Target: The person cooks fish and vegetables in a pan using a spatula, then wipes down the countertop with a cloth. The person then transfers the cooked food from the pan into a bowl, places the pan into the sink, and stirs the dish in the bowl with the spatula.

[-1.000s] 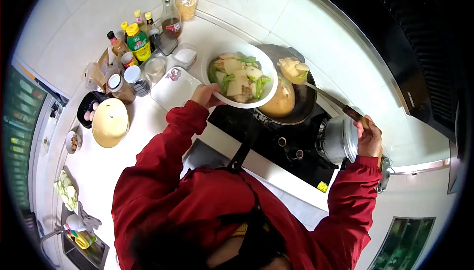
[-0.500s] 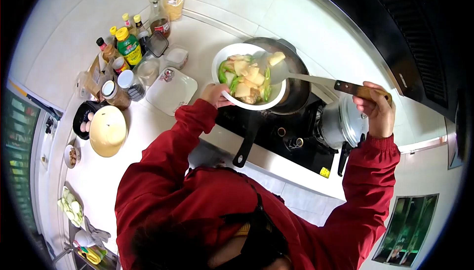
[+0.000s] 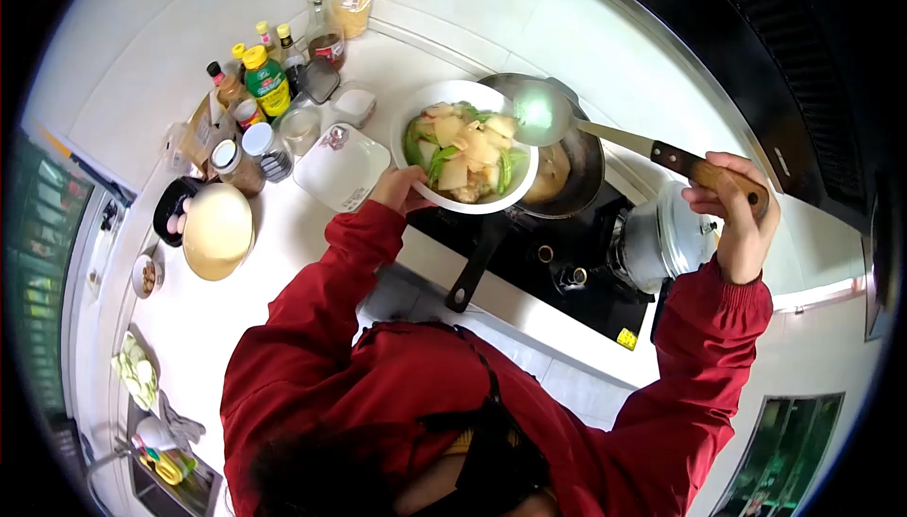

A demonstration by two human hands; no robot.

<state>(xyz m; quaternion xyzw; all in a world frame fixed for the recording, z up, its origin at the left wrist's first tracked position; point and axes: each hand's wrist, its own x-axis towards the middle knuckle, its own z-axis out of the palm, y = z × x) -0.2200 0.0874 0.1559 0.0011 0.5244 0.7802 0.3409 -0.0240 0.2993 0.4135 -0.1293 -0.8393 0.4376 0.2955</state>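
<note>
My left hand grips the rim of a white bowl and holds it over the near-left part of a dark wok. Pale slices and green pieces of cooked food fill the bowl. My right hand is wrapped around the wooden handle of a metal spatula. The spatula's broad head, shiny with glare, is at the bowl's right rim, above the wok; whether it touches the rim I cannot tell. Some liquid shows in the wok, whose black handle points toward my body.
A silver pot stands on the black stove at right. Left on the counter are a white square plate, sauce bottles, jars, a cream bowl and a small bowl. A range hood hangs above.
The pale slice on the spatula has left its head and the spatula now looks bare. My left hand has shifted the bowl slightly left, showing more of the wok.
</note>
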